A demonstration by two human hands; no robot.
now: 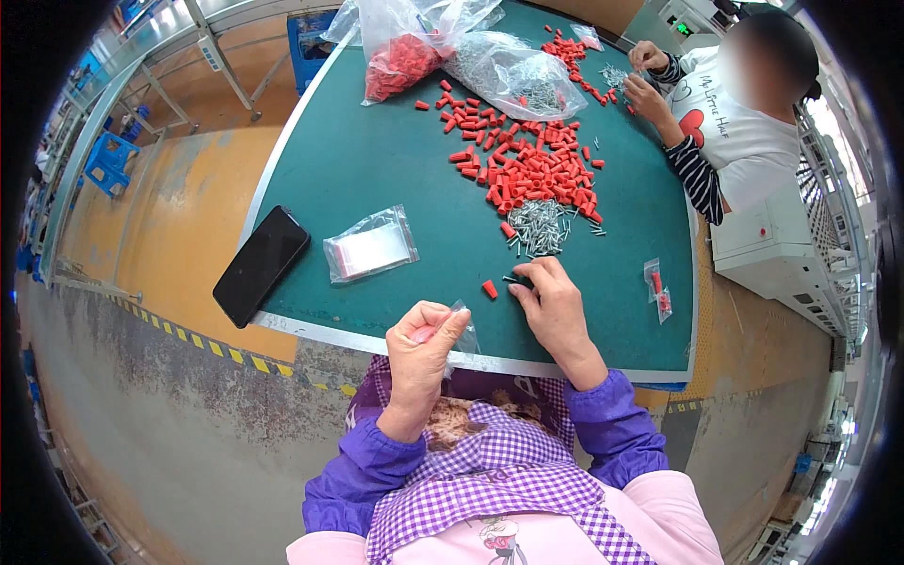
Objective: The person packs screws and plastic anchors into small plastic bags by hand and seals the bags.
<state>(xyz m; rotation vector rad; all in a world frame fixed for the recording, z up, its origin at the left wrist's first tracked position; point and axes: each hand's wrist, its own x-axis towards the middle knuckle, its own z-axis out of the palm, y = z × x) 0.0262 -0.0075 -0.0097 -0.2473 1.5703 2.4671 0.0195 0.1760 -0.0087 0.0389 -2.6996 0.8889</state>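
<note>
My left hand [424, 344] is raised near the table's front edge, fingers closed on a small clear plastic bag [463, 331] with something red inside. My right hand [551, 306] rests palm down on the green table [377, 169], its fingertips pinching small metal screws just beside one loose red plastic cap [490, 289]. Just beyond the right hand lies a heap of grey screws [537, 226], and behind that a wide spread of red caps [527, 165].
A stack of empty clear bags [369, 247] and a black phone [261, 265] lie at the left. A filled small bag [658, 288] lies at the right. Large bags of caps [405, 52] and screws [518, 75] stand at the back. Another person's hands [648, 80] work far right.
</note>
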